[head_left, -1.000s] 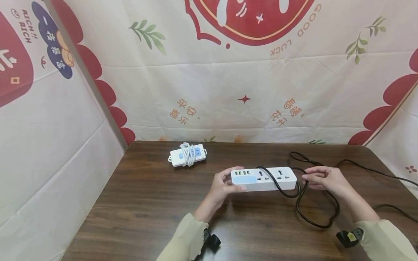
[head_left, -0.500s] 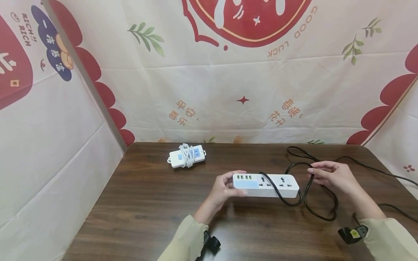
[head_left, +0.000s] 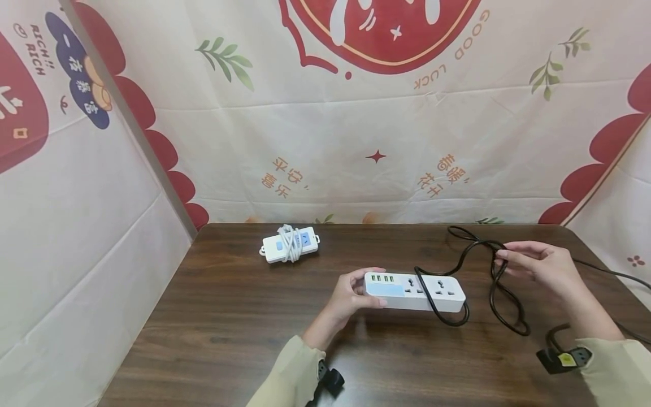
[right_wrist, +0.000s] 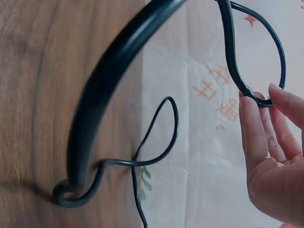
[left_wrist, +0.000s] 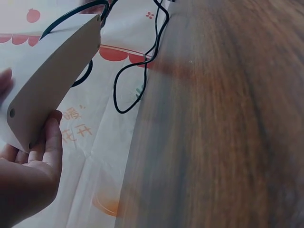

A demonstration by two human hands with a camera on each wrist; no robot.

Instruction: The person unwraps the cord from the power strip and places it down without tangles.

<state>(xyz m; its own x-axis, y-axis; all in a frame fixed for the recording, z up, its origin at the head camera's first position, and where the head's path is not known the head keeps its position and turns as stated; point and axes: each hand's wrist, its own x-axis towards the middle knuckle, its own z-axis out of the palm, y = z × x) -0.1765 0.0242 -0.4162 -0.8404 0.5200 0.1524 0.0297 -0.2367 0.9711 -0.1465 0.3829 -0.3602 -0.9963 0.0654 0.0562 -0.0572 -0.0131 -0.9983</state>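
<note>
A white power strip (head_left: pixel 391 290) with a black cord looped across its sockets is held at its left end by my left hand (head_left: pixel 346 299). In the left wrist view the thumb is on one side and fingers press the underside (left_wrist: pixel 57 71), which is lifted and tilted. My right hand (head_left: pixel 541 268) pinches the black cord (head_left: pixel 494 282) between thumb and fingertips, to the right of the strip. Seen from the right wrist, the cord (right_wrist: pixel 232 61) bends through those fingertips, and a thick stretch of it passes close to the camera.
A second, smaller white power strip (head_left: pixel 274 249), wrapped in its own white cord (head_left: pixel 291 243), lies at the back left of the brown wooden table (head_left: pixel 229 339). More black cord trails off the right side. Printed white cloth (head_left: pixel 330 135) hangs behind and at the sides.
My right hand has moved right and a little farther back, drawing the cord away from the strip. The left hand and power strip have shifted slightly nearer.
</note>
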